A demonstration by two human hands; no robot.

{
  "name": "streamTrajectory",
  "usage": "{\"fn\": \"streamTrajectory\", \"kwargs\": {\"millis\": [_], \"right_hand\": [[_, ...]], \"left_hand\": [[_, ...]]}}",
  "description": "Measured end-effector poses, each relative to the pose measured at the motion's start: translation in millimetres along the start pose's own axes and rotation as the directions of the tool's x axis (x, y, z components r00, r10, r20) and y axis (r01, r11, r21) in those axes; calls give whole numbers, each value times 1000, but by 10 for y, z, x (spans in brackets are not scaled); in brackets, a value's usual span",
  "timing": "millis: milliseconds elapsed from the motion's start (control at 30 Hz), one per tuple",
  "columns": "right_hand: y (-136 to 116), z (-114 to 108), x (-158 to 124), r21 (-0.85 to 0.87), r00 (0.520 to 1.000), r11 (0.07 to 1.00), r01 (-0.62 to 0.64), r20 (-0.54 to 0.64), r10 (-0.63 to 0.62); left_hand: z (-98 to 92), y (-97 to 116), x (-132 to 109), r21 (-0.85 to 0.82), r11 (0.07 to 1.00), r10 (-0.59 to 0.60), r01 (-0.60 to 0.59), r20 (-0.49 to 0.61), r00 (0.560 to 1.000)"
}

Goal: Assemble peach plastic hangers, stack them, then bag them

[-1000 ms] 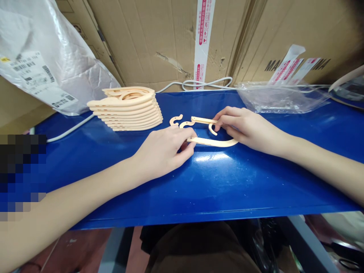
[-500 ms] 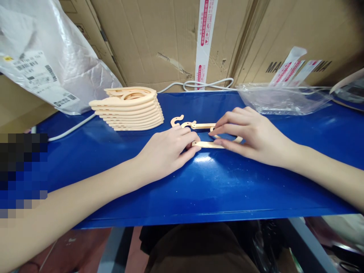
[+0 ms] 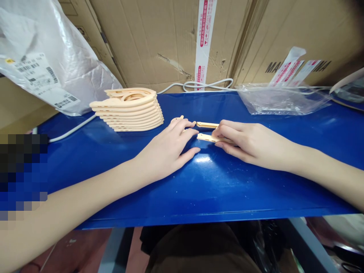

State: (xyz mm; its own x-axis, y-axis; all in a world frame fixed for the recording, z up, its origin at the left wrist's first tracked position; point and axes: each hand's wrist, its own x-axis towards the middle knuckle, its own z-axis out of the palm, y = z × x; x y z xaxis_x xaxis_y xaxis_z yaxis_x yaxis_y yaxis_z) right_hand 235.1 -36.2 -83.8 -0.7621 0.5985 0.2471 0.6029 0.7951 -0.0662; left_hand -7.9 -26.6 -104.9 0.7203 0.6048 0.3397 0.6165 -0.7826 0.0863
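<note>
My right hand (image 3: 251, 142) pinches a beige plastic folding hanger (image 3: 206, 138) between thumb and fingers, with one flat arm sticking out to the left. Just behind it lies a second slim beige arm (image 3: 207, 124); its right end is hidden by my fingers, so I cannot tell whether the two are joined. My left hand (image 3: 167, 148) is low over the table with thumb and fingers apart, gripping nothing. Under and behind its fingers, small curved hook pieces (image 3: 182, 116) show only in part. To the left stands a neat stack of beige hangers (image 3: 127, 110).
Cardboard boxes (image 3: 159, 41) wall off the back of the blue table (image 3: 182, 197). A white plastic parcel (image 3: 65, 57) leans at the back left. Clear plastic wrap (image 3: 281, 100) lies at the back right. A white cable (image 3: 207, 86) runs along the rear edge.
My left thumb and fingers have let go of the hanger arm and spread apart. My right fingers have closed on the hanger, whose near arm has shifted back, nearer the rear arm.
</note>
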Motion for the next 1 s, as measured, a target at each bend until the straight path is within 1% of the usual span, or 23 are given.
{"fn": "streamTrajectory", "kwargs": {"millis": [100,200,400,567,733,833,1000], "right_hand": [[9,-4,-1,-18,1000,1000,-19,-17,19],[15,6,-5,-30,999,999,-39,-15,38],[34,23,-10,-17,997,997,-74,13,74],[26,20,-16,18,991,991,-131,5,131],[30,16,-18,27,990,990,-139,14,139],[44,22,-9,38,989,988,-147,33,145],[51,33,2,129,989,981,-143,56,137]], "left_hand": [[30,-17,-8,-15,999,-40,41,79,996],[32,-13,-2,-9,998,-66,67,110,992],[13,-8,5,18,999,-47,46,96,994],[13,-3,2,44,998,-58,54,95,994],[-2,20,2,103,994,-51,42,88,995],[-29,28,4,114,993,-30,21,76,997],[-54,25,19,95,995,34,-41,78,996]]}}
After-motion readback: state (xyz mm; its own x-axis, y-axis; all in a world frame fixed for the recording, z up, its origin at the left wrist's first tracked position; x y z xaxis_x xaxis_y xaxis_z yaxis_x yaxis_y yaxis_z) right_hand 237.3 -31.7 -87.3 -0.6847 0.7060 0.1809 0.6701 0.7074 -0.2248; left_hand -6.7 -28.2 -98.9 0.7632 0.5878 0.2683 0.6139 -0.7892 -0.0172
